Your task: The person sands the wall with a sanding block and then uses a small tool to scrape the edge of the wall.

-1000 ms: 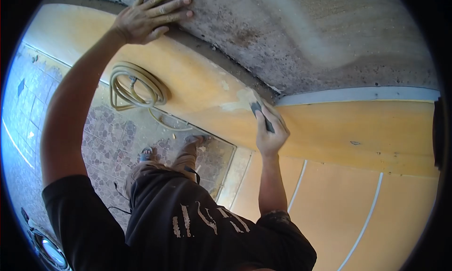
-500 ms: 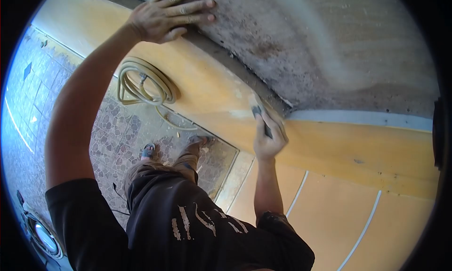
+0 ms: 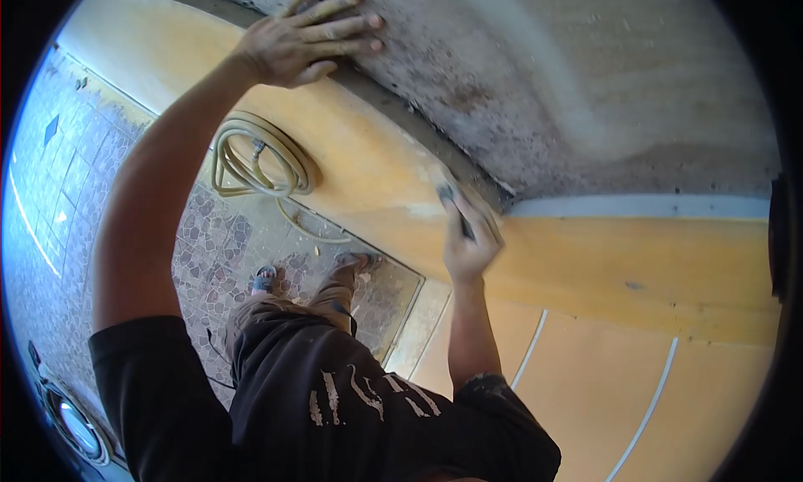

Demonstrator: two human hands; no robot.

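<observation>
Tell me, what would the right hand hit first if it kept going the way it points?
Probably the rough grey ceiling edge just above it. The right hand presses a dark piece of sandpaper up the yellow wall; depth is unclear.

Legible text: I read none in this view.
Black shirt (image 3: 276,373): carries the only print-like marks that I can see.
Pale strokes (image 3: 368,396): they run in a slanted row across the front of the shirt, towards the lower edge of the view. They are broken and smeared, and I cannot resolve them into letters, numbers or a brand.
</observation>
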